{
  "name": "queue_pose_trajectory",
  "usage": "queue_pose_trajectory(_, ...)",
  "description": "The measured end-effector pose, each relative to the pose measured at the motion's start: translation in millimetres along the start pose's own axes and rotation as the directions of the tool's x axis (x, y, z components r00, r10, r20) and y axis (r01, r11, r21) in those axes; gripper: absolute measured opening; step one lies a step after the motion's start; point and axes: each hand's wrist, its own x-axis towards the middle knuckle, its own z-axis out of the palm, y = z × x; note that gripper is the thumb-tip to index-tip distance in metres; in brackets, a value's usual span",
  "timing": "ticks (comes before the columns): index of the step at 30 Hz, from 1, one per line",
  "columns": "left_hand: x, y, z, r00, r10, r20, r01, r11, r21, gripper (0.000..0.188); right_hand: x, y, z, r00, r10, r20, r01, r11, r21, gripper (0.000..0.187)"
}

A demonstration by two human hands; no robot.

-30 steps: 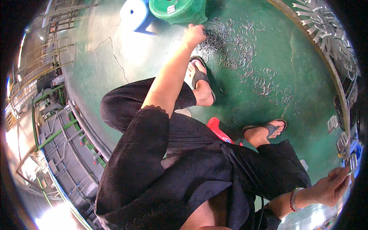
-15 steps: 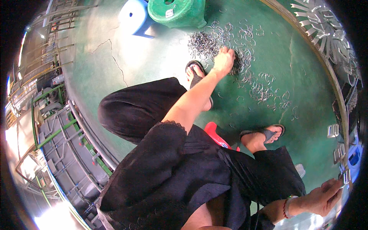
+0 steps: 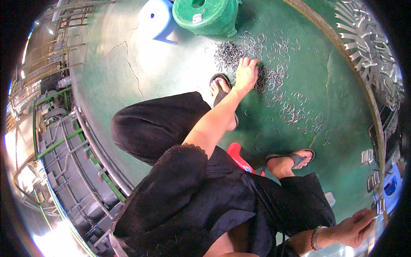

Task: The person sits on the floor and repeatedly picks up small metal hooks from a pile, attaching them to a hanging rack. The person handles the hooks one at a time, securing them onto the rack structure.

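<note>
Small curved metal wire pieces (image 3: 269,79) lie in a loose heap on the green floor. My left hand (image 3: 246,75) reaches down to the heap, its fingers bent and close together over the pieces; whatever is between the fingertips is hidden. At the lower right, my right hand (image 3: 357,227) pinches toward a small rectangular metal buckle (image 3: 380,207) beside a curved rail (image 3: 376,128). Two similar buckles (image 3: 367,157) hang along that rail above it.
A green plastic stool (image 3: 209,21) and a pale blue stool (image 3: 155,19) stand at the far side. Many metal strips (image 3: 364,47) hang at the upper right. A blue stool (image 3: 391,184) is behind the rail. Dark machinery with pipes (image 3: 81,171) runs along the left.
My left hand has pulled slightly back toward me and left across the heap. My right hand stays by the buckle. The whole view has shifted a little.
</note>
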Motion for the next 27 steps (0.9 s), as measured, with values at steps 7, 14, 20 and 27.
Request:
queue_pose_trajectory(7,36,-3,-2,0.949,-0.288,-0.128,0.304,0.944,0.129,0.046,0,-16,11,0.965,0.257,-0.061,-0.237,0.943,0.233,0.02)
queue_pose_trajectory(14,14,-2,15,0.983,-0.177,0.039,0.164,0.96,0.228,0.016,7,-64,34,0.984,0.17,-0.058,-0.16,0.975,0.156,0.026)
queue_pose_trajectory(20,14,-28,-2,0.971,-0.232,-0.059,0.239,0.942,0.237,0.01,7,4,0,0.953,-0.284,0.105,0.303,0.885,-0.353,0.02)
queue_pose_trajectory(27,32,-30,-31,0.957,-0.234,0.173,0.149,0.905,0.398,0.025,1,-24,15,0.998,0.057,-0.016,-0.051,0.966,0.255,0.018)
